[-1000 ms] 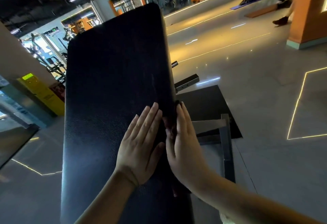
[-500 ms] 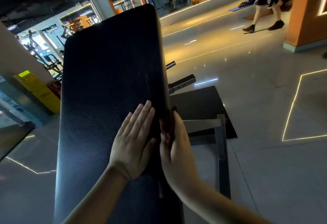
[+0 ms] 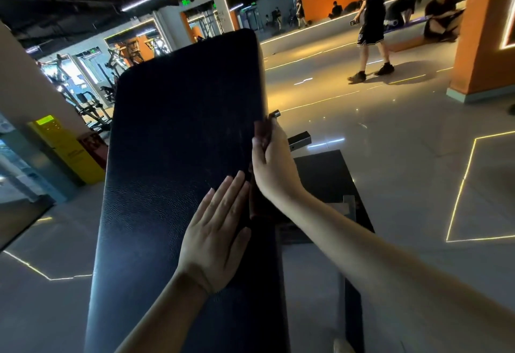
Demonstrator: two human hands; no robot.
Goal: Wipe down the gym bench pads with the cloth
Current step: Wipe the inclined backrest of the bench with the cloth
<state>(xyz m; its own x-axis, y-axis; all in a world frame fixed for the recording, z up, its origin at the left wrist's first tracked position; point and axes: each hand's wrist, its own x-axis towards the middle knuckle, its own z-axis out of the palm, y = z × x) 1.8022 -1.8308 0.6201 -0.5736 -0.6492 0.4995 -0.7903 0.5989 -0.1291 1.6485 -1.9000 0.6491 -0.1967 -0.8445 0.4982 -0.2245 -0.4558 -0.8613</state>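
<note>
A: In the head view, where is the pad being shown, and how is it being judged to handle?

B: The pad [image 3: 178, 157] is being shown tilted up and away through the middle of the view, black and grained, with a steel frame [image 3: 349, 207] beside it. It is being judged firm under a soft skin, heavy and fixed in place. Nothing is being lifted, and only its surface is being worked. The grain is being taken as grippy rather than slick.

A: And the cloth?

B: The cloth [image 3: 263, 129] is being seen as a dark red strip lying along the pad's right edge, partly hidden by the right hand [image 3: 274, 165]. It is being judged light, limp and apt to bunch. It is best being kept spread and pinned flat against the pad, not taken by a corner.

A: How are that hand's fingers being held?

B: The thumb [image 3: 257, 146] is being set on the pad's face and the fingers are being kept together down its side. The cloth is being pinched between them at the edge.

A: And the left hand?

B: The left hand [image 3: 217, 230] is being pressed flat on the pad's face, just beside the right wrist. Its fingers [image 3: 234, 188] are being held straight and close together, and nothing is being gripped. It is being read as a brace only.
</note>
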